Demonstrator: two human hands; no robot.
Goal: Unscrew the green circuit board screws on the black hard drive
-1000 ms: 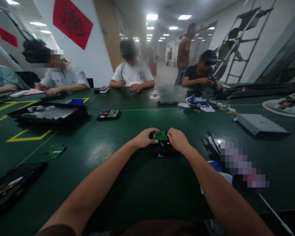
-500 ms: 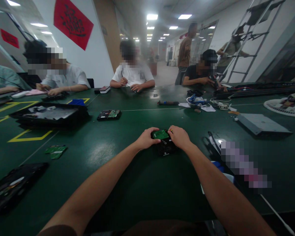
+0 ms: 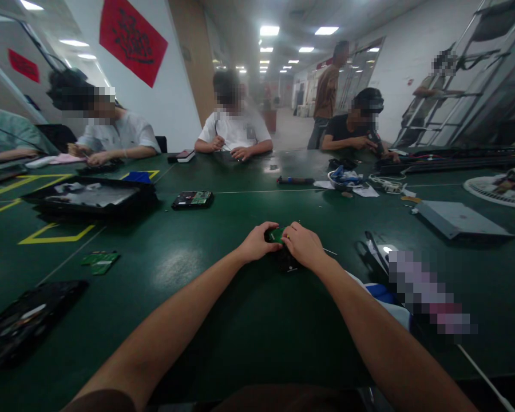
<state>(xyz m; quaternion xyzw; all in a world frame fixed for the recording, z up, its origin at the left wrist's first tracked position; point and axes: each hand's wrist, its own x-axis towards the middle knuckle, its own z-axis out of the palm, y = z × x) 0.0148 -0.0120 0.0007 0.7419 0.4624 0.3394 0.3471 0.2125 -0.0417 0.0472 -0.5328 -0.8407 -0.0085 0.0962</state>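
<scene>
In front of me on the green table lies a hard drive (image 3: 288,263) in a black casing with a green circuit board (image 3: 276,234) on top. My left hand (image 3: 261,243) grips its left side, with fingers on the far edge and thumb on the near one. Over the board's right part, my right hand (image 3: 302,243) is closed around a thin tool. A small yellow bit shows at its fingertips, and a slim pale rod (image 3: 330,251) sticks out to the right behind the hand. Those fingers hide much of the drive's right side.
Another drive (image 3: 193,199) lies further back. To the left are a black tray (image 3: 90,197), loose green circuit boards (image 3: 100,261) and a black device shell (image 3: 30,320). A grey metal box (image 3: 463,219) and blue-white items (image 3: 381,293) lie right. Co-workers sit across the table.
My right hand has moved left over the circuit board and covers more of it. The pale rod now shows to its right. My left hand keeps its grip on the drive.
</scene>
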